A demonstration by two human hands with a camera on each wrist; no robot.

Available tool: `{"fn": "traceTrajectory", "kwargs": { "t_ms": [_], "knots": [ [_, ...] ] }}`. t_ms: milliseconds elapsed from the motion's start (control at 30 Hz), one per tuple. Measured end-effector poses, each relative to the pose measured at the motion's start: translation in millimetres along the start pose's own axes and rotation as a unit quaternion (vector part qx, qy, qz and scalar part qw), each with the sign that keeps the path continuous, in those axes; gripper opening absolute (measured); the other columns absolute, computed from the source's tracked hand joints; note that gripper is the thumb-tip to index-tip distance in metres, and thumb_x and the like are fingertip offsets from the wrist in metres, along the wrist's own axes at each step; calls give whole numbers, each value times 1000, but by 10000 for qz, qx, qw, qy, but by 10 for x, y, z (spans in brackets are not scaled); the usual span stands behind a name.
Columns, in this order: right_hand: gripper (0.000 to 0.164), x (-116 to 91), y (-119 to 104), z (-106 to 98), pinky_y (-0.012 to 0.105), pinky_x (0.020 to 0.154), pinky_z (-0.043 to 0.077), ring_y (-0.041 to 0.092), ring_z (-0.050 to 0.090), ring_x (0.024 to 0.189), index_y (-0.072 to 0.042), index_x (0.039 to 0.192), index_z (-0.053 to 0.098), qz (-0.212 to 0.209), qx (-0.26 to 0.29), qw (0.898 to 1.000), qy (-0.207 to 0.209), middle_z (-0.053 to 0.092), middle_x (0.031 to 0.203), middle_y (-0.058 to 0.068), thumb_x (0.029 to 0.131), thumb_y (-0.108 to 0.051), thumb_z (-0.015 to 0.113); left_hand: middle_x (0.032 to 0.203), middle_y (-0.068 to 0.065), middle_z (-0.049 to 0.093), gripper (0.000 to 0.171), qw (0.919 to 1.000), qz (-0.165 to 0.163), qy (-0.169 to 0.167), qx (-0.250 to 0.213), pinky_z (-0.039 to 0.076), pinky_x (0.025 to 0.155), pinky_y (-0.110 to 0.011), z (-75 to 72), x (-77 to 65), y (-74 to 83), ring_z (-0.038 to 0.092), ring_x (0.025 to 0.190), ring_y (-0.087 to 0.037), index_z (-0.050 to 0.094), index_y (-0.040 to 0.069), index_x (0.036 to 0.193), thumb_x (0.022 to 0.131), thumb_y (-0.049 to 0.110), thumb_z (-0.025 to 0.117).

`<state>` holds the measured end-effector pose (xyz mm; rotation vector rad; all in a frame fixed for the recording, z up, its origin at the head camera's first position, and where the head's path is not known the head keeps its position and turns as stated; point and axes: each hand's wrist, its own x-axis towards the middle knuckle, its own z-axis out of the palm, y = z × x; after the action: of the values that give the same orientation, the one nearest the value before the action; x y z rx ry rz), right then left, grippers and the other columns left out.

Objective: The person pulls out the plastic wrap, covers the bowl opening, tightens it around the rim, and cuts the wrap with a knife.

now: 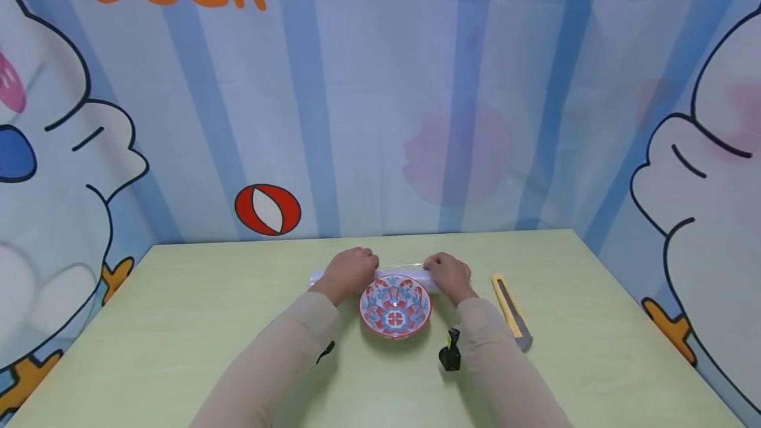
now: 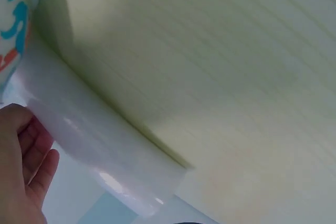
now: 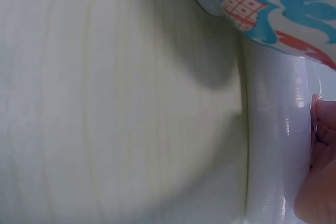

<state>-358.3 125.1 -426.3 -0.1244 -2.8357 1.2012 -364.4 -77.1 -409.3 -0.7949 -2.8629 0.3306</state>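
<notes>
A bowl point(image 1: 395, 307) with a red, blue and white pattern stands at the middle of the table. Right behind it lies a roll of cling film point(image 2: 110, 135), crosswise, its middle partly hidden by the bowl in the head view. At the roll's far side, my left hand point(image 1: 351, 271) pinches the film's edge left of the bowl. To the right, my right hand point(image 1: 450, 275) pinches the same edge, and clear film shows at its fingertips point(image 3: 326, 109). Between the two hands the film's edge runs as a thin, straight line.
A yellow and grey utility knife point(image 1: 511, 312) lies right of my right forearm. Beneath everything is a pale green table point(image 1: 238, 322), its back edge close behind the roll. A printed curtain point(image 1: 368, 117) hangs behind the table and along both sides.
</notes>
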Motion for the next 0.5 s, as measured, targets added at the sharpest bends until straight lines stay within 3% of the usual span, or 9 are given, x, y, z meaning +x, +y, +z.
{"fn": "traceTrajectory", "kwargs": {
  "t_ms": [267,400,500],
  "knots": [
    [26,15,11,15,50,106,22,29,57,101,-6,98,65,125,39,9999,-91,65,108,11,93,-24,47,97,-1,65,23,9988,358,152,285,53,80,-26,45,-148,-158,59,88,-14,65,13,105,82,15,69],
    [25,-2,11,0,50,107,21,29,57,101,-6,98,65,103,131,9998,-124,65,107,11,93,-23,48,98,-2,65,24,9984,318,273,382,53,80,-25,44,-219,-199,58,88,-15,64,11,105,81,12,70],
    [24,-21,22,-24,51,105,22,28,56,99,-6,98,64,26,203,9998,-82,65,104,11,94,-24,48,100,-4,64,24,9990,134,379,180,53,80,-26,44,-235,-196,59,90,-16,61,9,106,83,9,67]
  ]
}}
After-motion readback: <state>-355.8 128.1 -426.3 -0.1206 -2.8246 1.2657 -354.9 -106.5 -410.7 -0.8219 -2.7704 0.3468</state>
